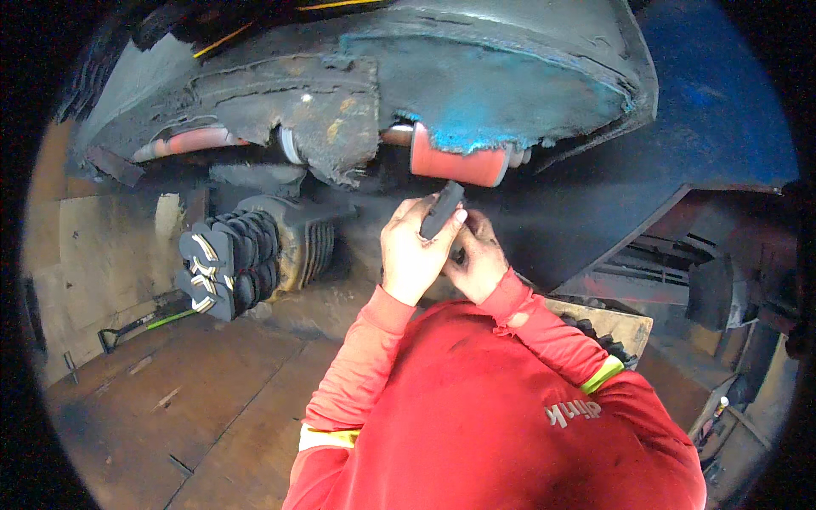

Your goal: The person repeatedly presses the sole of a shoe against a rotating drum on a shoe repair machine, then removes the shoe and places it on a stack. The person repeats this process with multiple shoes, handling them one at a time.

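My left hand (410, 248) is closed on a dark grey flip-flop sole (442, 210), with the thumb and fingers pressed against its sides. The sole is tilted, its narrow edge toward me. Close beside it, my right hand (478, 258) has its fingers curled round the lower part, which the hands mostly hide. Just above the sole's top end is a red abrasive roller (459, 157), sticking out under a dusty hood (510, 93). A small gap seems to lie between the sole and the roller.
Several finished-looking dark flip-flops (208, 263) with striped straps hang in a stack on the left. Beside them stands a ribbed motor housing (293, 238). Another reddish roller (191, 142) shows under the hood. At right, a wooden box (633, 327) holds dark pieces.
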Tool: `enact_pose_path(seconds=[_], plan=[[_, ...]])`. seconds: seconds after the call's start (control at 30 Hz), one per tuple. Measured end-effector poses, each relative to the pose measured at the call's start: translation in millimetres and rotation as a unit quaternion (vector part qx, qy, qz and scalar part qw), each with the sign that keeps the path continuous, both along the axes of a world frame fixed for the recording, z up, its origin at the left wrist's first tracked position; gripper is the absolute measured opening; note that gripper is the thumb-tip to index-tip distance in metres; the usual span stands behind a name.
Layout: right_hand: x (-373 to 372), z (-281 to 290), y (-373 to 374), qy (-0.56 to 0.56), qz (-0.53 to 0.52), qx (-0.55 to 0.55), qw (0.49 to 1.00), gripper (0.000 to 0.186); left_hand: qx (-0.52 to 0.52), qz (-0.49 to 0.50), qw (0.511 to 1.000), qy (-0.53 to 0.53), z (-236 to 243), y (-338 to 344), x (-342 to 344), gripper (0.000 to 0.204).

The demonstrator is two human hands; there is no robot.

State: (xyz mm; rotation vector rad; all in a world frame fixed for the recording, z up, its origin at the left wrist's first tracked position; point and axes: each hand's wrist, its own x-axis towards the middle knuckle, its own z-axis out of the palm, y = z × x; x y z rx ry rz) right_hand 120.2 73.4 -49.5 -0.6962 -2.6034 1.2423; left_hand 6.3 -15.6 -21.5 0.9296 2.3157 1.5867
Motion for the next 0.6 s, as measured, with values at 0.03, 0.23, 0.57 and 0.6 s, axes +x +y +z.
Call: enact_pose_path(seconds=[0.03,0.23,0.57,0.6], plan=[[-0.5,1.6,0.8,-0.011,0.014,-0.048,0.999,0.060,-0.044,0.002,0.999,0.011,2.4,1.6,-1.6,0.026],[-1.6,5.8,-0.6,0.054,0.037,-0.443,0.894,0.067,-0.198,0.014,0.977,0.077,10.6,3.3,-8.1,0.017],[0.7,-13.1,46.7,-0.017,0.106,-0.211,0.972,0.056,-0.081,0.028,0.996,0.003,-13.2,32.9,-0.3,0.032],[6.5,-10.9,44.4,-0.041,0.116,-0.112,0.986,0.055,-0.053,0.021,0.998,-0.012,-11.9,23.8,4.8,0.030]])
